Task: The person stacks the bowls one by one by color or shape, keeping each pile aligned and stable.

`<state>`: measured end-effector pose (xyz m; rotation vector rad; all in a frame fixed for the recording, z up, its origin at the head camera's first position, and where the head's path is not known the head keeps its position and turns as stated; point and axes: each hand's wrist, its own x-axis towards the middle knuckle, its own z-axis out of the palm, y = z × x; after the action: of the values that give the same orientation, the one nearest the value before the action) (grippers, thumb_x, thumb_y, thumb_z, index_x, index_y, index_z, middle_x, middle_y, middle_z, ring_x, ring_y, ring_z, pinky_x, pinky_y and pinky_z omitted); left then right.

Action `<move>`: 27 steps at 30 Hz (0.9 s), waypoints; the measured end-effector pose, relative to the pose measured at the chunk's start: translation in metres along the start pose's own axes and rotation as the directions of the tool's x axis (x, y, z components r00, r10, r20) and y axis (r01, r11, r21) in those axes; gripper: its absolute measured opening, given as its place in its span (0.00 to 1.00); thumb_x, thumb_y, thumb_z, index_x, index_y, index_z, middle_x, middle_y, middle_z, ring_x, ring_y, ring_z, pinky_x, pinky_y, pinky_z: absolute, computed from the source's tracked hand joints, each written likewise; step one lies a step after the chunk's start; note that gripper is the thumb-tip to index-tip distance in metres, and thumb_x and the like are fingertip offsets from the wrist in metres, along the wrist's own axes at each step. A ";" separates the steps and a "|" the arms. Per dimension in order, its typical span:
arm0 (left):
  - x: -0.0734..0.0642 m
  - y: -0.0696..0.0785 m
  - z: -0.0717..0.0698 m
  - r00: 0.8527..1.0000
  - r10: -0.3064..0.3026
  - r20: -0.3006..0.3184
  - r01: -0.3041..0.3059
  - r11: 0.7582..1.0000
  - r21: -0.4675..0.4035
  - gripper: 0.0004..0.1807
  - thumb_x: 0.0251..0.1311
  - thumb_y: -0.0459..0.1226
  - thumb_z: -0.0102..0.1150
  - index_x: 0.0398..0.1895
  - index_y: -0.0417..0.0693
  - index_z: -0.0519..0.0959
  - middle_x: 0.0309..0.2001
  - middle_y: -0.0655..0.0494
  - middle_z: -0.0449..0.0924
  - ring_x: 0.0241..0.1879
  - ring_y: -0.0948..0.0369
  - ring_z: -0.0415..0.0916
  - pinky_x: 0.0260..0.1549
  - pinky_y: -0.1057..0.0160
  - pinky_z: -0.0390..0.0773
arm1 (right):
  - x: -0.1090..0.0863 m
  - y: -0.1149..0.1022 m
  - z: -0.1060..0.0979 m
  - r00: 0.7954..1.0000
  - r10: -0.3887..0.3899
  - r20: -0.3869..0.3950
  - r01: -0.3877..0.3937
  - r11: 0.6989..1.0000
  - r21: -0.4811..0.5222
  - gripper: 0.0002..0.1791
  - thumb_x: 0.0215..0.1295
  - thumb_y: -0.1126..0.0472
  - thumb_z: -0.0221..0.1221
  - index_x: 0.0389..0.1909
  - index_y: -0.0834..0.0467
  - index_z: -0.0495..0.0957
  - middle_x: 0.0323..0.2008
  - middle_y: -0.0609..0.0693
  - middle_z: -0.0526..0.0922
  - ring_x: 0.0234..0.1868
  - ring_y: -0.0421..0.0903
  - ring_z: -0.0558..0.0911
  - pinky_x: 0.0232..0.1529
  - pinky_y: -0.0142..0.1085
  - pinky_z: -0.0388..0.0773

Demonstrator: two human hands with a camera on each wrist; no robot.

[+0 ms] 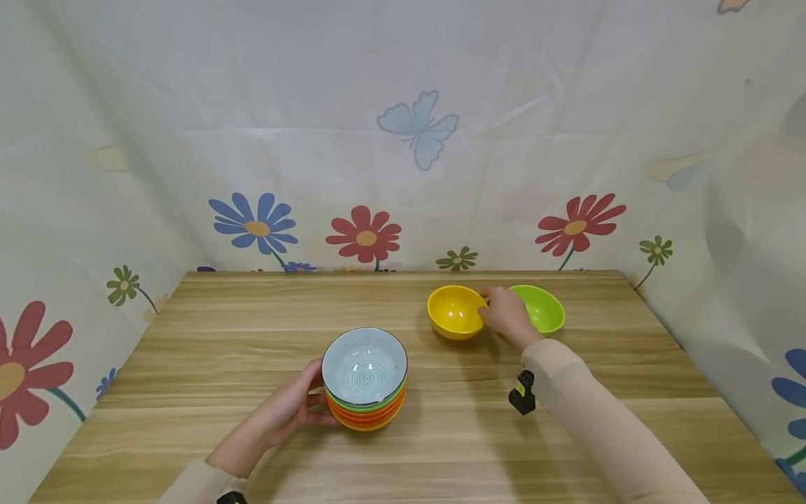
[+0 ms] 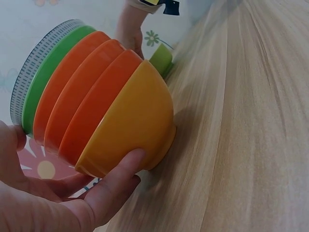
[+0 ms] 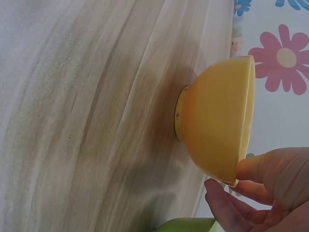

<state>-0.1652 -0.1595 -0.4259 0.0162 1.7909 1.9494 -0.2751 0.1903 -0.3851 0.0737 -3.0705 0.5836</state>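
Observation:
A stack of nested bowls stands near the middle of the table, with a pale blue-grey patterned bowl (image 1: 366, 367) on top. Below it come a green bowl (image 2: 50, 72), several orange bowls (image 2: 89, 96) and a yellow-orange bowl (image 2: 137, 116) at the bottom. My left hand (image 1: 296, 402) touches the stack's left side, fingers spread from the top bowl to the lowest one. Farther back on the right, my right hand (image 1: 508, 315) pinches the right rim of a yellow bowl (image 1: 456, 313). Partly hidden behind that hand is a light green bowl (image 1: 544, 310).
The wooden table (image 1: 252, 315) ends at a flower-printed cloth (image 1: 302, 161), which rises along the back and both sides. A black device (image 1: 522, 393) sits at the right wrist.

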 end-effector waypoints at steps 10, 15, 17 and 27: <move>0.000 0.000 0.001 1.000 -0.007 -0.007 0.007 1.000 0.003 0.39 0.61 0.62 0.41 0.62 0.38 0.61 0.56 0.41 0.66 0.44 0.53 0.76 0.39 0.49 0.80 | 0.003 -0.003 -0.008 0.997 0.034 0.064 -0.033 0.999 -0.011 0.19 0.59 0.66 0.54 0.51 0.69 0.74 0.41 0.63 0.80 0.22 0.46 0.78 0.31 0.37 0.77; -0.001 0.000 0.001 1.000 -0.008 -0.008 0.008 1.000 0.001 0.39 0.61 0.61 0.41 0.62 0.38 0.61 0.56 0.41 0.66 0.44 0.53 0.76 0.39 0.48 0.80 | 0.006 -0.003 -0.007 0.996 0.049 0.075 -0.049 0.999 0.005 0.19 0.58 0.67 0.53 0.50 0.70 0.74 0.41 0.64 0.80 0.14 0.41 0.75 0.21 0.29 0.74; -0.001 0.000 0.001 1.000 -0.008 -0.010 0.008 1.000 0.001 0.39 0.61 0.61 0.41 0.62 0.38 0.61 0.56 0.41 0.65 0.45 0.53 0.76 0.39 0.48 0.80 | 0.007 -0.003 -0.006 0.995 0.055 0.077 -0.056 0.998 0.010 0.19 0.57 0.68 0.53 0.50 0.70 0.74 0.42 0.64 0.80 0.14 0.40 0.75 0.19 0.28 0.73; -0.001 0.000 0.001 1.000 -0.003 -0.015 0.003 1.000 -0.002 0.37 0.62 0.60 0.41 0.61 0.38 0.62 0.54 0.42 0.68 0.44 0.53 0.76 0.39 0.48 0.80 | 0.008 -0.006 -0.007 0.990 0.100 0.096 -0.106 0.993 0.053 0.18 0.56 0.71 0.51 0.49 0.69 0.75 0.41 0.64 0.79 0.19 0.45 0.79 0.18 0.28 0.76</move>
<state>-0.1642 -0.1592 -0.4252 -0.0018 1.7975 1.9547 -0.2825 0.1873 -0.3765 -0.0595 -3.1626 0.6938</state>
